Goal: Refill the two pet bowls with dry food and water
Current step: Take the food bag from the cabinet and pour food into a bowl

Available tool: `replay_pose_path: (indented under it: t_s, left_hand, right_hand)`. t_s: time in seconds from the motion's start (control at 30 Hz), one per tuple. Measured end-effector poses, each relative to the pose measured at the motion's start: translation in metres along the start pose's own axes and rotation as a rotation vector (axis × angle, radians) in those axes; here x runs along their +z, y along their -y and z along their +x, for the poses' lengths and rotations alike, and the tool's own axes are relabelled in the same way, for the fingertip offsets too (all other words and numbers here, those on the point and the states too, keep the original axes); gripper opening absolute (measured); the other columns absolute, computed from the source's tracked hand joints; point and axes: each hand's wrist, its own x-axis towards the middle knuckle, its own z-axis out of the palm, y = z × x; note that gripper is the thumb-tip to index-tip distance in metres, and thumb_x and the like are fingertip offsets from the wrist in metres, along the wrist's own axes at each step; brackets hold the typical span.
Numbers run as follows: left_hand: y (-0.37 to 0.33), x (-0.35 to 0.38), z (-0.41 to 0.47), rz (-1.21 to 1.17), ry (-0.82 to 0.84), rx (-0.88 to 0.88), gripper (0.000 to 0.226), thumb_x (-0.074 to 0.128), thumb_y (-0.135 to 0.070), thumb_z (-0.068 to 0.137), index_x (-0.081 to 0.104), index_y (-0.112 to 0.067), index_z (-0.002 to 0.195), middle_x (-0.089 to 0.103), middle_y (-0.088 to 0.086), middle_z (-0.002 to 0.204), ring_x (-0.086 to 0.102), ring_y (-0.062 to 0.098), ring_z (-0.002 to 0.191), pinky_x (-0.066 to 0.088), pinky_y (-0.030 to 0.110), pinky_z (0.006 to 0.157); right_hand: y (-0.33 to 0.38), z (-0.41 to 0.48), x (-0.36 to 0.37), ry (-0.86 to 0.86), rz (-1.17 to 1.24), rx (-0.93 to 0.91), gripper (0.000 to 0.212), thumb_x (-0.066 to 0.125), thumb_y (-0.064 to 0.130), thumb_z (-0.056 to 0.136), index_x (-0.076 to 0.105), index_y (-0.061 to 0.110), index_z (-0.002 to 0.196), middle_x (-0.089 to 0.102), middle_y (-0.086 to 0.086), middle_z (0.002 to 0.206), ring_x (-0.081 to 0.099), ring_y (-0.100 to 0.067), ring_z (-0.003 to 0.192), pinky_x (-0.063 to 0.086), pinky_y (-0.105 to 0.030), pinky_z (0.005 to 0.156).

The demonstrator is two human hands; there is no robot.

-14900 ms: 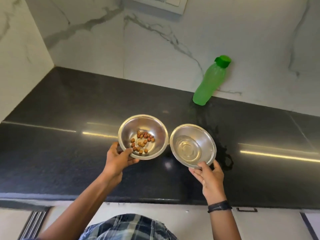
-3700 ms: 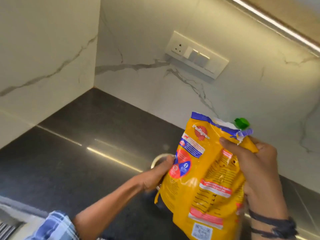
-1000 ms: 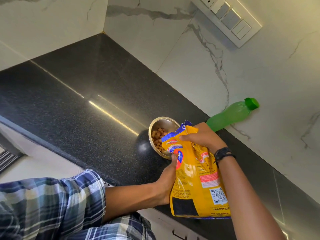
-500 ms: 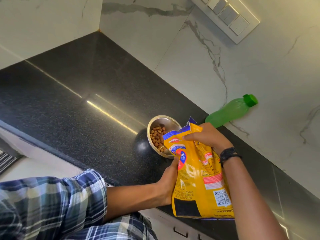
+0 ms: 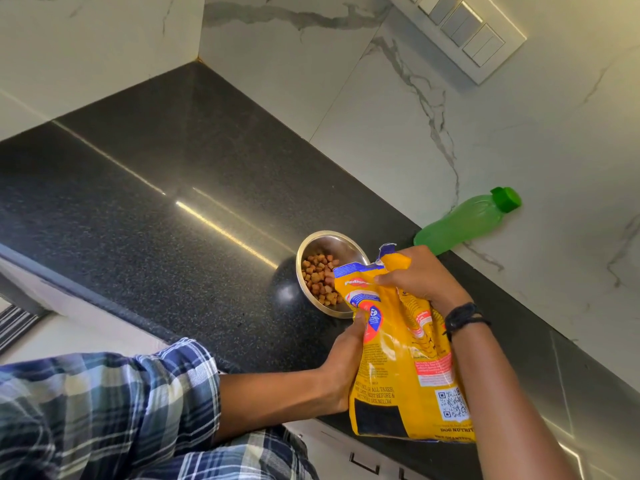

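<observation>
A steel bowl (image 5: 329, 241) holding a heap of brown kibble (image 5: 318, 278) stands on the black counter (image 5: 173, 209). A yellow dog food bag (image 5: 401, 355) is held over the bowl's near right side, its torn top beside the rim. My right hand (image 5: 420, 277) grips the bag near its top. My left hand (image 5: 343, 365) holds the bag's left edge lower down. The second bowl is hidden behind the bag and my arms. A green water bottle (image 5: 465, 221) with its green cap on stands by the marble wall.
Marble walls meet in a corner at the counter's far left. A white switch panel (image 5: 464, 36) sits on the wall above. The counter's front edge runs diagonally, with white cabinet drawers and dark handles (image 5: 363, 462) below. My plaid sleeve (image 5: 104, 410) fills the lower left.
Compared with a second ago, the bag's top has drawn back from the bowl a little, exposing more kibble. Both hands keep their hold on the bag.
</observation>
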Motion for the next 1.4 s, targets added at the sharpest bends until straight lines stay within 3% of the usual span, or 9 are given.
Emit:
replay_pose_path:
  t_s: [0.07, 0.13, 0.27, 0.4, 0.63, 0.87, 1.07, 1.23, 1.4]
  left_hand:
    - [-0.001, 0.001, 0.0, -0.043, -0.007, -0.009, 0.054, 0.036, -0.052, 0.099, 0.056, -0.014, 0.131, 0.068, 0.017, 0.122, 0.066, 0.034, 0.11, 0.059, 0.044, 0.082]
    - [0.0, 0.0, 0.001, -0.052, -0.019, -0.03, 0.057, 0.033, -0.056, 0.097, 0.058, -0.016, 0.129, 0.068, 0.017, 0.122, 0.065, 0.034, 0.113, 0.053, 0.05, 0.093]
    - [0.003, -0.002, 0.003, -0.046, -0.043, -0.071, 0.063, 0.033, -0.062, 0.094, 0.059, -0.017, 0.13, 0.067, 0.017, 0.125, 0.063, 0.035, 0.117, 0.042, 0.057, 0.106]
    - [0.003, -0.001, 0.003, -0.052, -0.012, -0.093, 0.064, 0.035, -0.063, 0.094, 0.056, -0.018, 0.135, 0.064, 0.016, 0.129, 0.061, 0.035, 0.119, 0.044, 0.054, 0.105]
    - [0.001, 0.008, -0.005, 0.044, 0.055, -0.102, 0.047, 0.038, -0.051, 0.099, 0.067, -0.016, 0.108, 0.076, 0.01, 0.1, 0.074, 0.023, 0.086, 0.06, 0.034, 0.071]
    - [0.001, 0.01, -0.007, 0.107, 0.07, -0.087, 0.042, 0.043, -0.049, 0.097, 0.068, -0.017, 0.105, 0.076, 0.009, 0.098, 0.073, 0.021, 0.087, 0.058, 0.033, 0.073]
    - [0.001, 0.007, -0.003, -0.032, -0.012, -0.079, 0.057, 0.041, -0.059, 0.095, 0.062, -0.016, 0.126, 0.07, 0.017, 0.119, 0.068, 0.033, 0.107, 0.057, 0.046, 0.084]
    - [-0.004, 0.005, -0.003, -0.074, -0.012, -0.128, 0.063, 0.035, -0.063, 0.095, 0.06, -0.017, 0.13, 0.068, 0.017, 0.123, 0.065, 0.035, 0.112, 0.052, 0.05, 0.091]
    - [-0.008, 0.008, -0.005, -0.083, 0.065, -0.128, 0.062, 0.041, -0.062, 0.094, 0.062, -0.015, 0.128, 0.066, 0.018, 0.126, 0.066, 0.034, 0.111, 0.052, 0.049, 0.093]
  right_hand:
    - [-0.002, -0.002, -0.007, -0.05, 0.022, -0.005, 0.03, 0.081, 0.008, 0.072, 0.071, -0.008, 0.096, 0.072, -0.029, 0.093, 0.068, -0.032, 0.076, 0.056, -0.051, 0.079]
    - [-0.003, -0.004, -0.013, -0.073, 0.047, 0.0, 0.025, 0.078, 0.002, 0.075, 0.071, -0.009, 0.095, 0.071, -0.03, 0.094, 0.063, -0.027, 0.073, 0.057, -0.047, 0.074]
    - [0.0, -0.007, -0.019, -0.06, 0.095, 0.026, 0.013, 0.078, 0.003, 0.078, 0.067, 0.009, 0.079, 0.07, -0.02, 0.088, 0.064, -0.025, 0.071, 0.051, -0.03, 0.064]
    - [-0.001, -0.003, -0.018, 0.0, 0.122, 0.065, 0.022, 0.081, 0.011, 0.076, 0.071, 0.009, 0.096, 0.073, -0.011, 0.089, 0.069, -0.025, 0.078, 0.057, -0.037, 0.073]
    - [0.008, 0.001, -0.005, 0.186, 0.048, 0.095, 0.029, 0.085, 0.02, 0.072, 0.073, 0.018, 0.098, 0.076, -0.008, 0.095, 0.073, -0.024, 0.086, 0.059, -0.044, 0.084]
    - [0.009, 0.001, 0.001, 0.15, -0.016, 0.03, 0.032, 0.085, 0.023, 0.073, 0.073, 0.013, 0.101, 0.075, -0.011, 0.097, 0.072, -0.025, 0.088, 0.058, -0.046, 0.087]
    - [0.001, -0.001, -0.008, -0.044, -0.02, -0.063, 0.019, 0.076, 0.001, 0.076, 0.07, -0.005, 0.092, 0.07, -0.023, 0.082, 0.06, -0.027, 0.071, 0.054, -0.04, 0.07]
    - [0.003, -0.001, -0.015, -0.073, 0.041, -0.064, 0.023, 0.073, -0.003, 0.077, 0.069, -0.009, 0.099, 0.068, -0.034, 0.094, 0.06, -0.028, 0.072, 0.054, -0.042, 0.071]
    - [0.012, 0.004, -0.015, 0.003, 0.092, 0.011, 0.021, 0.079, 0.006, 0.077, 0.072, 0.005, 0.098, 0.074, -0.019, 0.097, 0.071, -0.033, 0.087, 0.058, -0.046, 0.082]
